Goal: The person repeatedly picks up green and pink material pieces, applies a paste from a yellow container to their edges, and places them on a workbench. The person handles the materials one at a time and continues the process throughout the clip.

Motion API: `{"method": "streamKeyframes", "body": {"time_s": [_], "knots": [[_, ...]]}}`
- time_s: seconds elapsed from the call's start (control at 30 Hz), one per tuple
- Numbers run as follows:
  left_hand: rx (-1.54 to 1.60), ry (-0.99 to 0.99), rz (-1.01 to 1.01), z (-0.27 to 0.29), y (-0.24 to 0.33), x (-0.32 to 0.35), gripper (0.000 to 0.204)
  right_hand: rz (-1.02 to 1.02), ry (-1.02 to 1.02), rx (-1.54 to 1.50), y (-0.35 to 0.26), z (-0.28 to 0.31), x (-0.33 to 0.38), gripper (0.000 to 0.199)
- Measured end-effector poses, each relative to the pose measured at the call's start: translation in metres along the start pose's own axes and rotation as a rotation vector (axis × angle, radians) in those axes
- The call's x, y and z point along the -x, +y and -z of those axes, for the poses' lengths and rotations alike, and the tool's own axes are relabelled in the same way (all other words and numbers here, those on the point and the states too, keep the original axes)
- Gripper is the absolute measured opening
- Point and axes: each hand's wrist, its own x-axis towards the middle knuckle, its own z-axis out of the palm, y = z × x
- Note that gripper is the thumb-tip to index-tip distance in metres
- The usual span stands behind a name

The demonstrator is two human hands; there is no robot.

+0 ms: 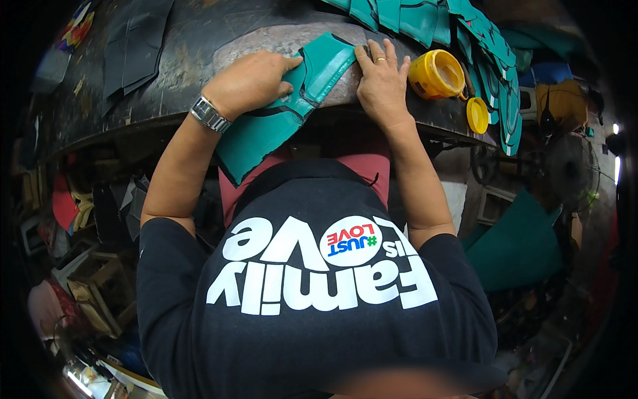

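A green leather-like sheet piece [262,136] with black lines and a folded-looking edge lies slantwise over a pale stone slab [242,45], its lower end hanging past the table edge. My left hand [251,81], with a metal watch at the wrist, grips the piece by its left side, index finger and thumb resting on top; its other fingers are curled and partly hidden. At the piece's upper right corner, my right hand [384,76] lies on the slab with fingers stretched out and a ring on one. Its thumb side touches the edge of the green piece.
Right of my right hand stands a yellow tub [428,74] with pale residue inside, its yellow lid [477,116] beside it. Overlapping green pieces [488,60] spread along the table's far right. Black sheet pieces [136,43] lie on the dark table [73,110] at left.
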Motion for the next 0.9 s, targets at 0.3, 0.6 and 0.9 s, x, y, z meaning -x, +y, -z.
{"method": "streamKeyframes", "body": {"time_s": [0.3, 0.6, 0.9], "knots": [[-0.042, -0.033, 0.018, 0.000, 0.008, 0.003, 0.052, 0.172, -0.077, 0.314, -0.034, 0.001, -0.032, 0.044], [0.003, 0.021, -0.035, -0.005, 0.007, 0.005, 0.043, 0.262, -0.129, 0.308, -0.057, 0.000, -0.060, 0.047], [0.073, 0.037, 0.033, 0.001, 0.009, 0.009, 0.051, 0.194, 0.059, -0.180, -0.008, 0.042, -0.014, 0.044]]}}
